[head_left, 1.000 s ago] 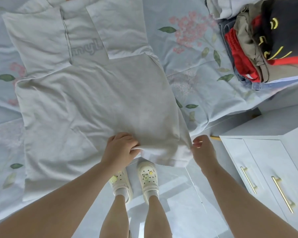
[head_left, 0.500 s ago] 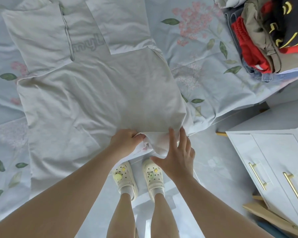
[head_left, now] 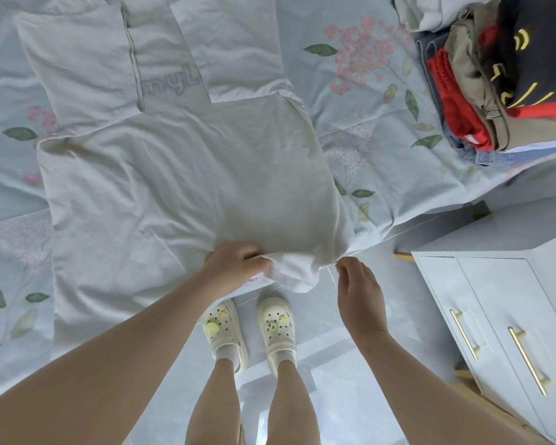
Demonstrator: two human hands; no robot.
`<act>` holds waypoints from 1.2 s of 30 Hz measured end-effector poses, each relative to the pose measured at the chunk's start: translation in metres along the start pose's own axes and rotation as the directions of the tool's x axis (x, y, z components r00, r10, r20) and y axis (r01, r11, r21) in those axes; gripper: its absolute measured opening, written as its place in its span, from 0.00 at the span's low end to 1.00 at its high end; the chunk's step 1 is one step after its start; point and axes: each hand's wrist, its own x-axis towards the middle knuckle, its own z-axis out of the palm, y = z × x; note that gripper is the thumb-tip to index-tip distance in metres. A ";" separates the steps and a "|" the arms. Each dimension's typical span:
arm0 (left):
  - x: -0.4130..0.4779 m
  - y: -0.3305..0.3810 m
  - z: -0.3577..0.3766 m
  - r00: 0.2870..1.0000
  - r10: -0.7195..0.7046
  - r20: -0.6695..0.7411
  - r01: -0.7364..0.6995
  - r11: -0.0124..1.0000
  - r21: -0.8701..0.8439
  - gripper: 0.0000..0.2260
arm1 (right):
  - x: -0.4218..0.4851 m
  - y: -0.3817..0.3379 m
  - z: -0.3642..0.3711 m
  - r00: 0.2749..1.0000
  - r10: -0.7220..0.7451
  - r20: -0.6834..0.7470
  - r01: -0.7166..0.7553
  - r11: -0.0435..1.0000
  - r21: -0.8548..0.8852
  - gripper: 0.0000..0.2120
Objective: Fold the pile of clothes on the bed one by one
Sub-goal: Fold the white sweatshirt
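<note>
One bit of lettering to call, and it's on the pale grey T-shirt [head_left: 180, 175]: outlined grey letters [head_left: 177, 82] reading roughly "myl", well beyond the left hand [head_left: 235, 264], further up the cloth and a touch to its left. A folded-over panel cuts off the start (so the whole word can't be read). Far past the right hand [head_left: 360, 293], the black garment [head_left: 540, 59] carries yellow strokes, no legible letters.

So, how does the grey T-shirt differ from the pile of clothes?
The grey T-shirt lies spread out; the pile of clothes is heaped. The T-shirt is one pale colour; the pile mixes red, khaki and black. The left hand grips the T-shirt; no hand touches the pile. Both rest on the floral bedsheet.
</note>
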 end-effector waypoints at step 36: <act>-0.036 -0.021 -0.007 0.999 -0.034 0.003 0.033 0.967 0.252 0.14 | 0.014 0.023 -0.055 0.872 0.261 0.415 0.057 0.788 -0.614 0.23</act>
